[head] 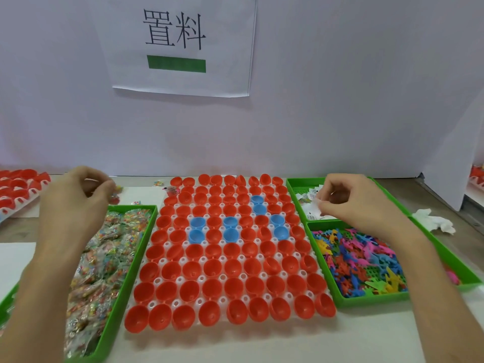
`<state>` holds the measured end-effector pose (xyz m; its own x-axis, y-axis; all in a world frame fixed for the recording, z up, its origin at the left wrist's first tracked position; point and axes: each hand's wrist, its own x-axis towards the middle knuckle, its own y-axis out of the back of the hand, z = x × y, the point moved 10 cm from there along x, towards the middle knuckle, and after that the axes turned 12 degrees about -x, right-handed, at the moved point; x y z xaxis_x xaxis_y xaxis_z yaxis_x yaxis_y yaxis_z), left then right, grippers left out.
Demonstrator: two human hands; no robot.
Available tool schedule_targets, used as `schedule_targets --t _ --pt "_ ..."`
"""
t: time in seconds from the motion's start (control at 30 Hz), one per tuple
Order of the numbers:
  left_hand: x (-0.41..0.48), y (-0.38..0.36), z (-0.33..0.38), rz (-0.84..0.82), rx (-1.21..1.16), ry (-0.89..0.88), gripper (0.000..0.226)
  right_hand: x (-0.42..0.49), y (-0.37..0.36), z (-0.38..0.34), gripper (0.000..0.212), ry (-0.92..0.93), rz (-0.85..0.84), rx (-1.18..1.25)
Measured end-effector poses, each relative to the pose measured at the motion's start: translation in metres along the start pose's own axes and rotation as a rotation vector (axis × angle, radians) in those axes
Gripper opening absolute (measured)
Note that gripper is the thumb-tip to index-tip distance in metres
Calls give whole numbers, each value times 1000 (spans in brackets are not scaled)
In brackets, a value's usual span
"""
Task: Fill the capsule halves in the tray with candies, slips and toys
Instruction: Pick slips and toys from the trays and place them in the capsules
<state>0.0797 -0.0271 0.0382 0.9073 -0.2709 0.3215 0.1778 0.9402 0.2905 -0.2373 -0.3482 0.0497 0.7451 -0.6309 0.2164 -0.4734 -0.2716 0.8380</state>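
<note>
Head cam, only view there is. The tray (179,280) sits dead centre on the worktop (262,347), packed with open halves (235,268). They're mostly red, with a few blue ones (197,222) mixed in toward 12 o'clock.

The left hand (76,203) is up at 10 o'clock of the tray, over the far end of the candy bin (136,258). Its fingers are curled around what looks like a few candies (116,191), though it's blurry. The right hand (358,203) is at 2 o'clock over the slip bin (293,184), thumb and fingers pinching a white slip (315,205). The toy bin (322,271) at 4 o'clock is heaped with coloured toys (366,263), and neither hand is near it.

Progress-wise, I'd say this is barely started. Pretty much every half I can see into is empty. There's maybe one packet (171,191) at the tray's 11 o'clock corner, but I can't tell if it's actually inside a half. So candies, slips and toys are basically all left to do, row after row.
</note>
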Motion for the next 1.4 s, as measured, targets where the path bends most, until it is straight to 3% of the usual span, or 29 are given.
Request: schedule_targets --t 0.27,0.43,0.57,0.8,1.07,1.2,1.4 --pt "-38 -59 62 -216 -189 -82 11 -6 1 -55 31 171 1 136" --pt "-22 -24 42 -46 -54 -63 16 -9 4 -64 28 195 24 141" --pt "-13 17 17 113 8 -11 5 -9 4 -63 24 185 36 83" --pt "-16 13 36 94 -73 -40 9 -10 1 -66 17 183 31 95" --pt "-76 -99 92 -384 -447 -6 8 -20 2 -99 14 266 -12 505" --pt "-103 -134 100 -507 -621 95 5 -22 3 -105 16 280 29 512" --pt "-121 -145 118 -653 -626 47 18 -19 5 -100 15 246 78 444"
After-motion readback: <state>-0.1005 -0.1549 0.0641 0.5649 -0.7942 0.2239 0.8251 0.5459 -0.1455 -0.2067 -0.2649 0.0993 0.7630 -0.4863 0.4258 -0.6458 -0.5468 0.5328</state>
